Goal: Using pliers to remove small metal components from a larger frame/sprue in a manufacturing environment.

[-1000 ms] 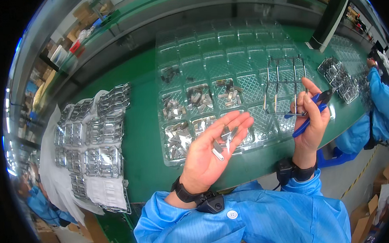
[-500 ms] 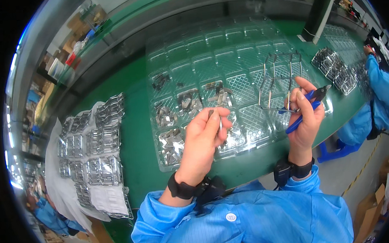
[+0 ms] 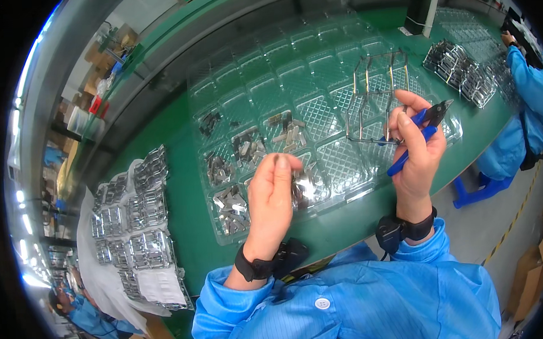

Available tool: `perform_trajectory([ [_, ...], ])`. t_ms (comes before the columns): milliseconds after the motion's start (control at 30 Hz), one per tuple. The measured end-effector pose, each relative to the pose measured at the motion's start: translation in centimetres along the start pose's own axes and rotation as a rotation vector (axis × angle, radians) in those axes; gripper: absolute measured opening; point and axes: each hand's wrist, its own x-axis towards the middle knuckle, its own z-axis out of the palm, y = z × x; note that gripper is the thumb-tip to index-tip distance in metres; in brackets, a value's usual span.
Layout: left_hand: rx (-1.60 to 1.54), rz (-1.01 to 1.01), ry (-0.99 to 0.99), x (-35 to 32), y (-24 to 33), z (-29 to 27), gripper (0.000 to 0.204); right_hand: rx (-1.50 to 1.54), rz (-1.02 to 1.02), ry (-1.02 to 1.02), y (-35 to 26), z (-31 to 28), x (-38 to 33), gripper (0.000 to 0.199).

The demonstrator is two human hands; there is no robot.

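Observation:
My right hand is closed around blue-handled cutting pliers, their dark jaws pointing up and to the right. Its thumb and fingers also grip the lower corner of a dark wire frame, which stands out over the tray. My left hand is pinched near the tray's front, thumb against forefinger, on a small metal piece that barely shows. Under both hands lies a clear plastic compartment tray. Small flat metal pieces fill several of its left compartments, partly hidden by my left hand.
Stacked wire frames lie on white sheeting at the left of the green table. More frames are piled at the right, past a dark post. A co-worker in a blue sleeve sits beyond, beside a blue stool.
My left hand has shifted left and turned, its fingers drawn closer together. My right hand keeps the pliers and wire frame. The whole view has moved slightly.

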Motion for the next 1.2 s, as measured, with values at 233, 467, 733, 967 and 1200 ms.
perform_trajectory([
  [233,0.030,-0.091,0.021,0.3,0.7,0.2,0.042,-0.005,-0.001,0.004,0.0,0.0,0.0,0.028],
  [467,-0.235,-0.145,0.010,0.1,0.7,-0.2,0.042,-0.003,-0.002,-0.013,0.0,0.1,0.0,0.027],
  [733,-0.506,-0.269,-0.168,-1.1,2.2,-0.4,0.028,-0.024,0.021,-0.013,-0.3,-0.1,-0.1,0.027],
  [967,-0.605,-0.323,-0.245,-2.4,2.8,-1.2,0.031,-0.037,0.021,-0.020,-0.2,0.1,-0.1,0.028],
  [1200,-0.577,-0.297,-0.201,-2.9,4.2,-1.4,0.024,-0.022,0.009,-0.068,0.0,-0.2,-0.1,0.026],
])
